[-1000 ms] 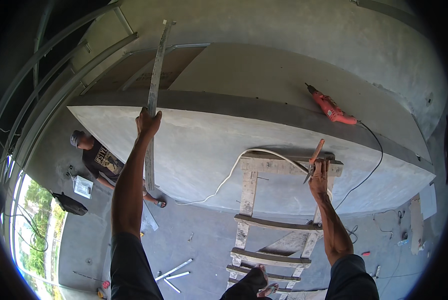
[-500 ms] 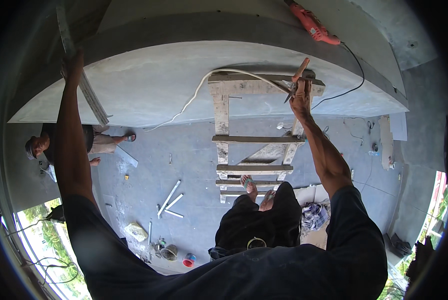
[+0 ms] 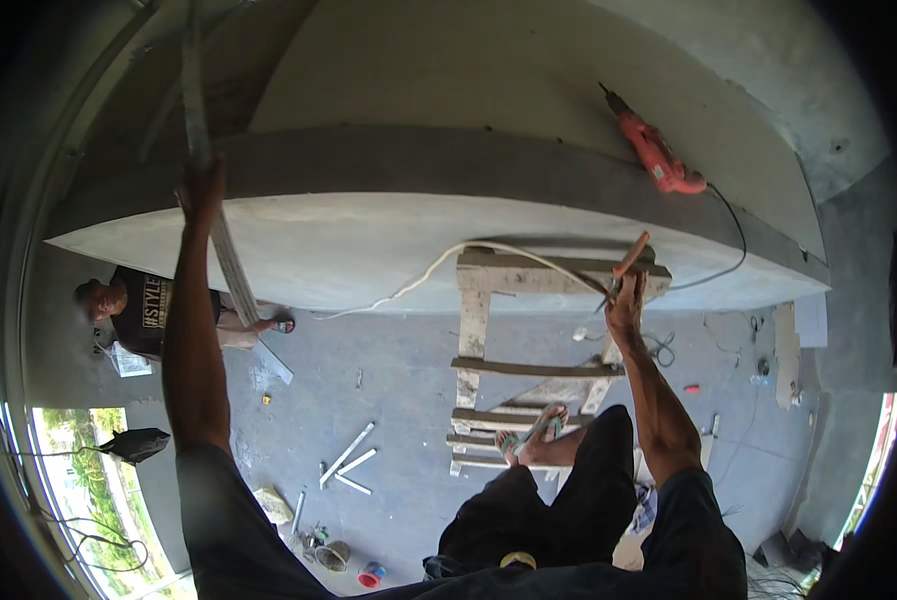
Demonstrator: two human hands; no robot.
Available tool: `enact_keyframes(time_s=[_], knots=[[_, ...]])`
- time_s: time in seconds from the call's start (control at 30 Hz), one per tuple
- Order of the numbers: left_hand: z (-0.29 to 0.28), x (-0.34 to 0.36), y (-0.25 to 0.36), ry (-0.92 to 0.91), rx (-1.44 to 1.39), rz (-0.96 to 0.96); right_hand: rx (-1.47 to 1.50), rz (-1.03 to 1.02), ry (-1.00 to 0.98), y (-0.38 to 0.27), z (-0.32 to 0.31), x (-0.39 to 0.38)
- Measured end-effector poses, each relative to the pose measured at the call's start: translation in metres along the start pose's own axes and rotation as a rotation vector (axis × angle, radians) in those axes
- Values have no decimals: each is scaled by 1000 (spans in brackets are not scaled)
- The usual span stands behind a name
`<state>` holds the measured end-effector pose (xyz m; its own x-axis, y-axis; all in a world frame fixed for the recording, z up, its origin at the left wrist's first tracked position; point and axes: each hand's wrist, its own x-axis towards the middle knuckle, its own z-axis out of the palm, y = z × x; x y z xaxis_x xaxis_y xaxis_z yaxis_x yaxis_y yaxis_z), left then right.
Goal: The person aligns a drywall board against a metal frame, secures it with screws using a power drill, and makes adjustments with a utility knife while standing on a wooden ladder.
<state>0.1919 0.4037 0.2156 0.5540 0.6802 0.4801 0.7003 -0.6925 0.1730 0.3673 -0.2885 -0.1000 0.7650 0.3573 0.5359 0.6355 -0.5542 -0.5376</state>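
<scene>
Head | grey floor | concrete ledge | left hand gripping metal channel

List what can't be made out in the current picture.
All in the head view:
- Strip: top end cut off by the upper edge.
- Tool: middle covered by the right grip.
- Left grip: exact finger placement lost to blur and shadow.
- Grey bucket: contents too small.

Left hand gripping metal strip, right hand holding tool — wooden ladder, drill (red)
</scene>
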Motion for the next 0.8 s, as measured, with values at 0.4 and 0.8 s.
enact_keyframes(time_s=[0.4,0.8], knots=[[-6,-27,8,124,-1,-80,49,129,-86,-1,5,-11],[-19,-14,66,-5,-81,-178,779,668,-70,15,-10,-10]])
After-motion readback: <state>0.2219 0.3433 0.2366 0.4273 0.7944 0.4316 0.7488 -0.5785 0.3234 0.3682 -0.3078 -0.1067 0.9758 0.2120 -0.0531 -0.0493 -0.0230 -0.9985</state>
